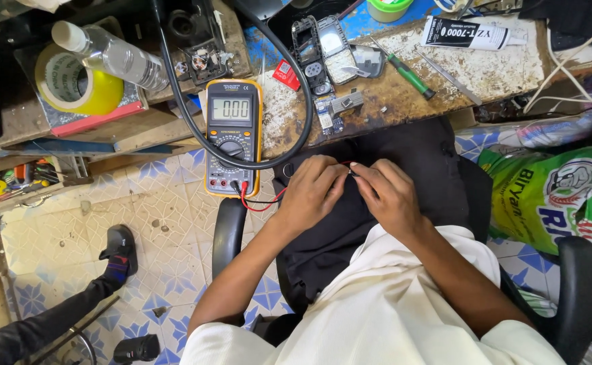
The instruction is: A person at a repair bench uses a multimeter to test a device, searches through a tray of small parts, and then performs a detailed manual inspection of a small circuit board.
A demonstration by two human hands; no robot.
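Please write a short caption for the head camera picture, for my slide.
Two hands, left hand and right hand, meet over a dark lap, pinching thin meter leads beside a yellow multimeter.

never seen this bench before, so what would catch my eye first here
Most striking is the yellow multimeter at the bench's front edge, its display lit and red and black leads running to the person's lap. There the left hand and right hand meet, fingertips pinched together over dark cloth; what they pinch is too small to tell. A roll of yellow tape sits upper left, and an opened phone lies on the worn bench top.
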